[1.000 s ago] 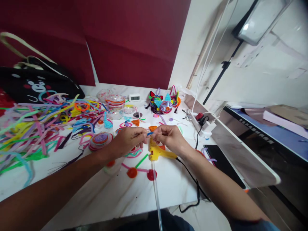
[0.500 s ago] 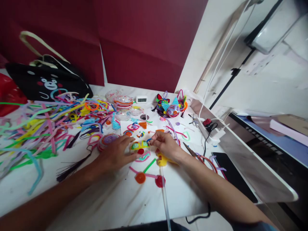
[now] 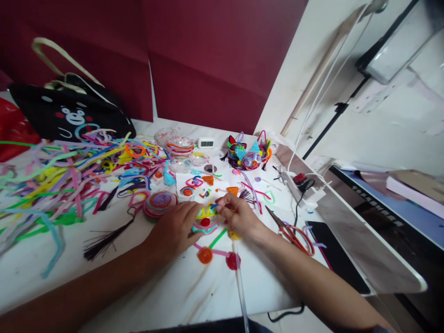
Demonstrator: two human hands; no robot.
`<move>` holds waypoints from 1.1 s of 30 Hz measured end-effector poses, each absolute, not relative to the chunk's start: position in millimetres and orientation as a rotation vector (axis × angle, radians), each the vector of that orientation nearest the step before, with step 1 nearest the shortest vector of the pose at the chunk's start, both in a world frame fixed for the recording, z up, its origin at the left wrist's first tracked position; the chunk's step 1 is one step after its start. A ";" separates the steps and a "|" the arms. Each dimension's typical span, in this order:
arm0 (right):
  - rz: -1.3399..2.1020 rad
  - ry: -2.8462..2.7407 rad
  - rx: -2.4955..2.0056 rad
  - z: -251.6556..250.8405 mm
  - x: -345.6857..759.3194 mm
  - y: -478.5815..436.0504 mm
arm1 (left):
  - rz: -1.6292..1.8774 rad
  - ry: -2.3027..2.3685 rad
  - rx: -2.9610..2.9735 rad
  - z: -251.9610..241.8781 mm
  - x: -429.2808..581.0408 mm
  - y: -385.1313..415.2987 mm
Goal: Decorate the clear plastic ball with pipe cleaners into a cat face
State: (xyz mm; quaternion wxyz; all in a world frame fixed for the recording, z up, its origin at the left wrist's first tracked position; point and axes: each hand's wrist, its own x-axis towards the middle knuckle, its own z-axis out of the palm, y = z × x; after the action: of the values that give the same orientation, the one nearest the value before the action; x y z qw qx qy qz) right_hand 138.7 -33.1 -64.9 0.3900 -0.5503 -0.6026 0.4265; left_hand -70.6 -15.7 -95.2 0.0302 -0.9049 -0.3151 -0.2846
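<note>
While the orange disc [image 3: 205, 255] and red disc [image 3: 233, 261] lie nearest me, my right hand [image 3: 239, 215] pinches a blue piece [image 3: 214, 206] at the red-nosed face [image 3: 205, 222] on the table [image 3: 156, 296]; my left hand [image 3: 177, 225] curves along its left edge, gripping or not, I cannot tell. Farther back stands a white timer [image 3: 206, 143].

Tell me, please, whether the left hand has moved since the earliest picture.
Yes: judged against the white timer, the left hand has shifted leftward and lower in the view, away from the right hand.
</note>
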 end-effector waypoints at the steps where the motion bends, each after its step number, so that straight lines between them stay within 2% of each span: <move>1: 1.101 -1.506 -1.382 -65.4 139.6 -36.0 | -0.887 -0.939 -2.775 -96.3 -71.1 -17.1; 15: 1.502 -1.036 -1.260 -47.9 149.4 -41.3 | -0.917 -0.642 -2.658 -96.6 -77.2 -28.6; 25: 1.671 -1.023 -1.259 -41.1 148.8 -28.7 | -0.942 -0.369 -2.665 -90.5 -79.5 -31.0; 29: 1.679 -1.020 -1.240 -44.7 148.3 -26.7 | -1.010 -0.400 -2.713 -92.4 -83.1 -30.5; 33: 1.717 -0.991 -1.199 -48.2 150.3 -26.9 | -1.140 -0.663 -2.853 -88.2 -87.6 -31.1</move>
State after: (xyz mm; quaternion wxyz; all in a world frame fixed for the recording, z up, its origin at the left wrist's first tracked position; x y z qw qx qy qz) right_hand 150.3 -26.9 -48.2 0.4009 -0.4740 -0.3919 0.6790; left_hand -87.6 -31.1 -88.2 -0.0010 -0.9077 -0.2109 -0.3628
